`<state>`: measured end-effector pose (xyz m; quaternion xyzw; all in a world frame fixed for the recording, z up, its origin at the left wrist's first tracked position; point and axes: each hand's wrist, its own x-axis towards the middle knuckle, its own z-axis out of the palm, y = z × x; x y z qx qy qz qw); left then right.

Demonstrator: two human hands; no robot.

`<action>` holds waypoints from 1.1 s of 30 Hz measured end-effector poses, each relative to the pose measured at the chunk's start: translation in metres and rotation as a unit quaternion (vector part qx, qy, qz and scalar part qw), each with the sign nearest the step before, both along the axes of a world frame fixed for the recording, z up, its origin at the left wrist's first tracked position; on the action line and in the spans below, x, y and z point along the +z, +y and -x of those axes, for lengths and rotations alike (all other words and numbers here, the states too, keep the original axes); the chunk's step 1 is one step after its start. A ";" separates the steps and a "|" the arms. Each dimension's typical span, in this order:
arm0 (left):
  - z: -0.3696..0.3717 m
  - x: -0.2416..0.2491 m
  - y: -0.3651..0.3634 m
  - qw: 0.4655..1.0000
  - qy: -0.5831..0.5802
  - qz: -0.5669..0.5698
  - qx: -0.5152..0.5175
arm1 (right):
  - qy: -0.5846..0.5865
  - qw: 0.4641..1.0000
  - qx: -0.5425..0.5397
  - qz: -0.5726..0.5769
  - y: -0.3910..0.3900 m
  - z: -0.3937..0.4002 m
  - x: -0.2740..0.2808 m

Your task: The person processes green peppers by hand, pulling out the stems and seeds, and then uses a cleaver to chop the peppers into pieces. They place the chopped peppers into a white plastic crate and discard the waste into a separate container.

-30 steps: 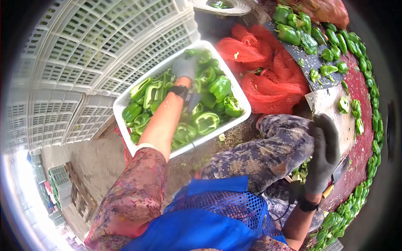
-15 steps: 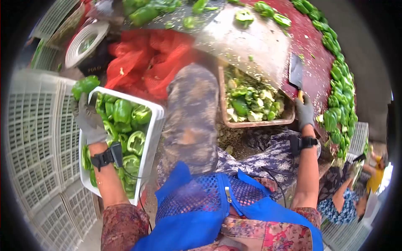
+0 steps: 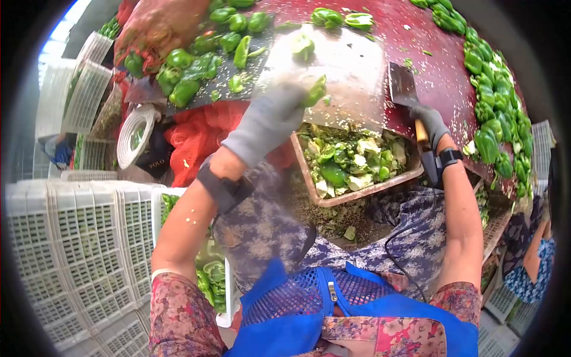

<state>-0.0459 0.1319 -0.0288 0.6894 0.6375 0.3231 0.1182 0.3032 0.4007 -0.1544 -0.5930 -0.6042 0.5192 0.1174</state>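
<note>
Pepper piece [image 3: 315, 90] seemingly gripped by left hand [image 3: 267, 122], right hand [image 3: 429, 122] clutching cleaver [image 3: 403, 89]

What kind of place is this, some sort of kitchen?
More likely a bulk vegetable prep area than a home kitchen. Green peppers line a big red table, the right hand holds a cleaver, scraps fill a tray, and white crates are stacked alongside.

The dark red surface [image 3: 443, 65] carries a pale cutting board [image 3: 351, 65] at its near edge, with whole green peppers [image 3: 491, 89] banked along the rim right of the board, more heaped on a dark mat [image 3: 196, 77] left of it, and scraps scattered around.
</note>
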 end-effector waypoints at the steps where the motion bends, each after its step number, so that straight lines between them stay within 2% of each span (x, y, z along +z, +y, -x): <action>1: -0.002 -0.008 0.013 0.995 0.097 0.003 -0.017 | 0.122 0.983 -0.043 0.127 -0.001 0.001 0.004; 4: -0.012 -0.049 0.045 0.978 0.183 0.095 -0.017 | 0.297 0.949 -0.045 0.097 -0.042 0.024 0.034; 5: -0.014 -0.059 0.053 0.969 0.211 0.126 -0.017 | 0.299 0.952 -0.043 0.050 -0.059 0.033 0.044; 8: -0.028 -0.071 0.063 0.948 0.241 0.208 -0.018 | 0.226 0.974 0.021 -0.025 -0.100 0.050 0.056; 10: -0.033 -0.075 0.063 0.945 0.233 0.230 -0.012 | 0.135 0.961 0.133 -0.200 -0.120 0.057 0.049; 11: -0.033 -0.075 0.064 0.948 0.220 0.229 -0.011 | 0.122 0.939 0.165 -0.276 -0.133 0.064 0.058; 13: -0.032 -0.072 0.067 0.949 0.205 0.240 0.006 | 0.112 0.949 0.185 -0.230 -0.148 0.073 0.058; 16: -0.035 -0.072 0.074 0.945 0.203 0.254 0.026 | 0.111 0.943 0.187 -0.250 -0.160 0.083 0.061; 19: -0.036 -0.084 0.077 0.953 0.204 0.225 0.018 | 0.059 0.927 0.217 -0.300 -0.163 0.091 0.056; 22: -0.041 -0.092 0.082 0.953 0.205 0.223 0.016 | -0.054 0.931 0.218 -0.287 -0.166 0.108 0.060; 25: -0.049 -0.097 0.087 0.946 0.221 0.237 0.011 | -0.068 0.954 0.215 -0.198 -0.158 0.128 0.059; 28: -0.047 -0.103 0.087 0.960 0.187 0.210 -0.005 | -0.123 0.945 0.240 -0.184 -0.146 0.147 0.068; 30: -0.033 -0.096 0.082 0.972 0.122 0.200 -0.033 | -0.127 0.947 0.249 -0.160 -0.136 0.150 0.068; 33: -0.017 -0.041 0.053 0.983 0.077 0.147 0.085 | -0.065 0.964 0.231 -0.112 -0.128 0.137 0.066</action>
